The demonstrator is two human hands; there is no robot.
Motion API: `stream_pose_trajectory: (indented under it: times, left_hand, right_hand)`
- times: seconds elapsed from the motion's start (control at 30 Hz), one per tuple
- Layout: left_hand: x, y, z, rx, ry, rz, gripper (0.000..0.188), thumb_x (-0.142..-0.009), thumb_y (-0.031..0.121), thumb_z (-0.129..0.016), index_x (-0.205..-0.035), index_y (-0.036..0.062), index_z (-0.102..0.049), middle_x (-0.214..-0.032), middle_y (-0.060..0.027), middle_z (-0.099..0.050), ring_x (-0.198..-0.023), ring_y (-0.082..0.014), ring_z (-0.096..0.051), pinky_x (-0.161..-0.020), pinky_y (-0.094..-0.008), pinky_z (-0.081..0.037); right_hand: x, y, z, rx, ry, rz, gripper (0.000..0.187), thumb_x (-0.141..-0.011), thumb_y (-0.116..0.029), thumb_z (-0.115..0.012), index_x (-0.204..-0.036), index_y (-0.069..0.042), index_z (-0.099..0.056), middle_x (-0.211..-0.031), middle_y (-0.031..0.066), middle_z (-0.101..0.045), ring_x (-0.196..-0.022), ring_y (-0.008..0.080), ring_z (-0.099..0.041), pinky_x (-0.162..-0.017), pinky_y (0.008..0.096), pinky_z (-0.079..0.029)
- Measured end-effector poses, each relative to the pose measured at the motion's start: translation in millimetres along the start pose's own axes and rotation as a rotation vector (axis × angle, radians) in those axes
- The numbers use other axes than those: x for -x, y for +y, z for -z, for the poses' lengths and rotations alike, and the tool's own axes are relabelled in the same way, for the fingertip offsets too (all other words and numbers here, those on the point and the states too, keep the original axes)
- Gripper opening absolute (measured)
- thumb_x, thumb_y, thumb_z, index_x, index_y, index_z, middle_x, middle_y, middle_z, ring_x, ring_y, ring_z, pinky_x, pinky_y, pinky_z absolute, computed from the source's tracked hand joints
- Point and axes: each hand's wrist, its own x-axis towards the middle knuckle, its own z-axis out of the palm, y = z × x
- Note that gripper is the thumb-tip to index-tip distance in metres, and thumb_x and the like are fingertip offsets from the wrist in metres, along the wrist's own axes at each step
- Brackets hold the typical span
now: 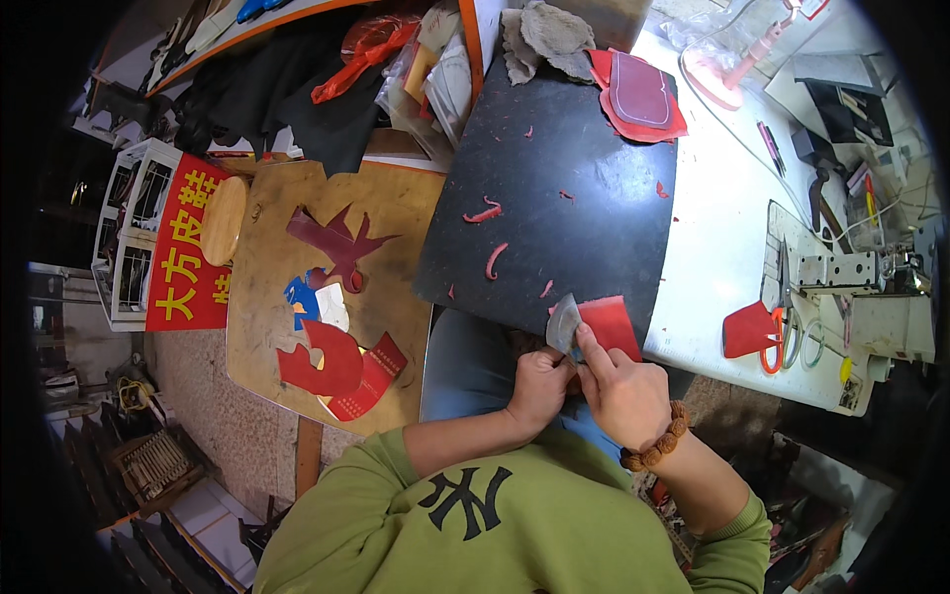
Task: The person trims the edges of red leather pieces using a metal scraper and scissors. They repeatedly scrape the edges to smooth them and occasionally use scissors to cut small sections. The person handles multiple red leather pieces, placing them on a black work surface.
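Observation:
Over the near edge of the black board, a broad, thin metal knife blade meets a red leather piece. My right hand is closed around the knife, its index finger stretched out toward the blade. Close against it, my left hand is closed just below the blade, knuckles up. Whatever its fingers pinch is hidden, though a bit of red shows between the hands. Curled red leather shavings lie scattered on the board.
Stacked red pieces and a grey cloth rest at the board's far end. Leather scraps lie on the wooden table at left. To the right are red-handled scissors, a sewing machine and a pink lamp.

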Motion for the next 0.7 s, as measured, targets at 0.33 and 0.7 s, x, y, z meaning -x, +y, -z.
stream_pose_trajectory:
  times: [0.33, 0.7]
  left_hand:
    - [1.2, 11.4, -3.1, -0.028, -0.018, 0.0, 0.022, -0.096, 0.015, -0.059, -0.082, -0.0003, -0.066, -0.068, 0.0003, -0.061, -0.057, -0.0042, -0.053, -0.051, -0.0223, -0.044]
    - [28.2, 89.7, -44.5, -0.049, -0.121, -0.103, 0.013, -0.092, 0.012, -0.066, -0.088, -0.0004, -0.067, -0.071, -0.0001, -0.062, -0.053, -0.0049, -0.055, -0.048, -0.0201, -0.044]
  right_hand:
    - [5.0, 22.8, 0.1, -0.335, 0.177, -0.256, 0.056, -0.082, -0.008, -0.071, -0.134, -0.004, -0.05, -0.089, 0.0165, -0.067, -0.071, 0.0262, -0.067, -0.068, 0.0282, -0.053]
    - [78.1, 39.6, 18.1, -1.201, 0.349, -0.752, 0.056, -0.085, -0.002, -0.056, -0.138, -0.001, -0.042, -0.106, 0.0075, -0.061, -0.054, 0.007, -0.05, -0.045, 0.0206, -0.04]
